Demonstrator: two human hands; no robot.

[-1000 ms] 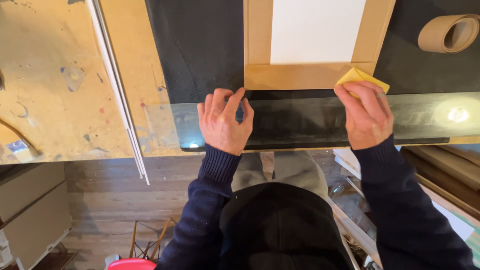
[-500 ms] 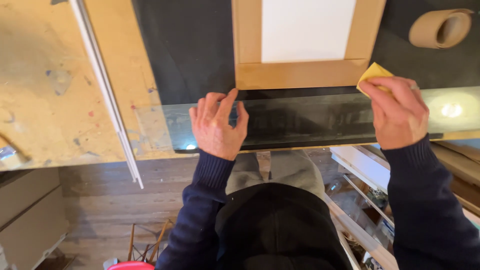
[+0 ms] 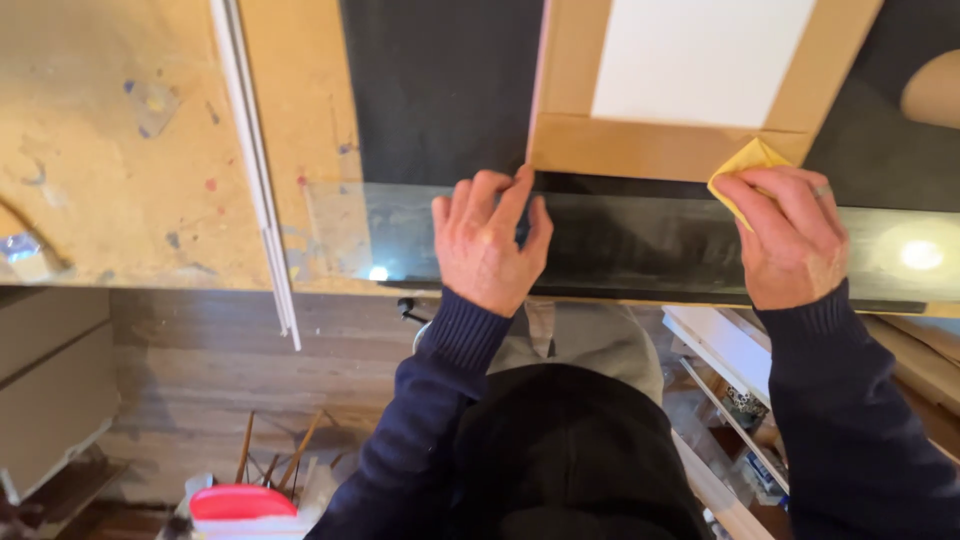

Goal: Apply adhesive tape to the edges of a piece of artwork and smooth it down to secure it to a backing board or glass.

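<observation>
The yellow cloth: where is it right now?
In the head view, the yellow cloth is under the right hand, at the cardboard frame's lower right corner.

Glass strip (image 3: 640,245) laid along near edge of bench (image 3: 130,180). Left hand (image 3: 490,245) pressed flat on strip, left of centre. Right hand (image 3: 790,240) placed on strip further right, cloth (image 3: 745,165) held under fingers (image 3: 745,195). Frame (image 3: 640,145) laid just behind strip, on mat (image 3: 440,90). Rails (image 3: 255,170) laid left of mat. Tape roll (image 3: 935,90) at far right.
</observation>
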